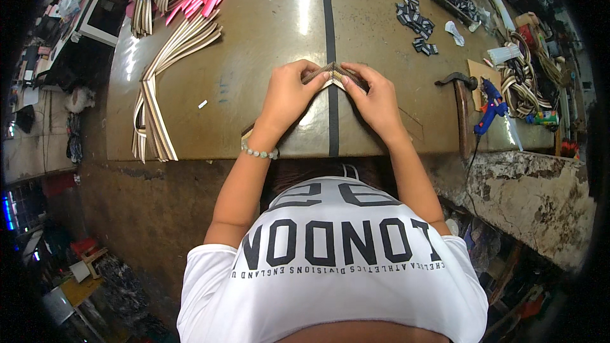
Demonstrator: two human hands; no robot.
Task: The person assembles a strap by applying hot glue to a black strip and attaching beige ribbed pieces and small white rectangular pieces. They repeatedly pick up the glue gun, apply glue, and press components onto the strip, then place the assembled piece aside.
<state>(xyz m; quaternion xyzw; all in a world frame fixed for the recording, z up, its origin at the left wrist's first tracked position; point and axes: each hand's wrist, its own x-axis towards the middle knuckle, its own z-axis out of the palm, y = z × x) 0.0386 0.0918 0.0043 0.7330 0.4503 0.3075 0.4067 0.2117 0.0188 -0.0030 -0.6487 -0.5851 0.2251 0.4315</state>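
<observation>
Steadily, head view | strip (334,71), peaked, at our 12 o'clock, crossing the black band (333,121) | left hand (290,93) at 11, right hand (379,100) at 1, fingers of both pinching it | we'd best press both thumbs equally, keeping the bend true

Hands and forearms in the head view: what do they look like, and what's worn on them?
The left hand and right hand are both gloveless. A bracelet of pale, round beads circles the left wrist; the right wrist is bare. The white shirt has short, plain sleeves that leave the forearms uncovered.
</observation>
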